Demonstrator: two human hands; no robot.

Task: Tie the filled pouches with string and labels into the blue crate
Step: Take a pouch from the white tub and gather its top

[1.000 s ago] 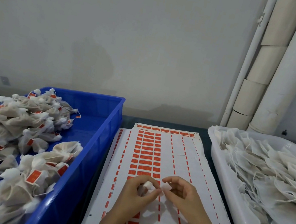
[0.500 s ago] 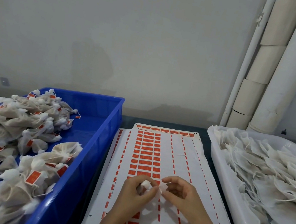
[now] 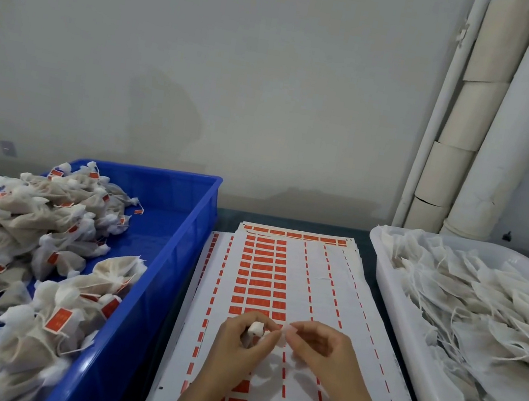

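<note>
We look down from head height at a dark worktop. At the lower centre, the left hand is curled round a pouch. Only the bunched white neck of the pouch shows above the thumb and forefinger; the body is hidden in the palm.

Just beside it, the right hand pinches a small white piece between thumb and forefinger, almost touching the pouch neck (we cannot tell whether it is string, label or a fold of mesh). Both hands hover over a sheet of red labels lying flat between the two containers.

We judge the pouch to be very light and soft. Its thin mesh would crumple easily and might tear under a hard tug, and the loose filling would shift inside. The gathered neck looks like the best place to hold it, pinched firmly so the gathers do not spring open while the string goes round.

The blue crate stands to the left, near the left hand, with tied pouches bearing red tags heaped in it. The white tray to the right holds untied pouches, farther from the hands.
</note>
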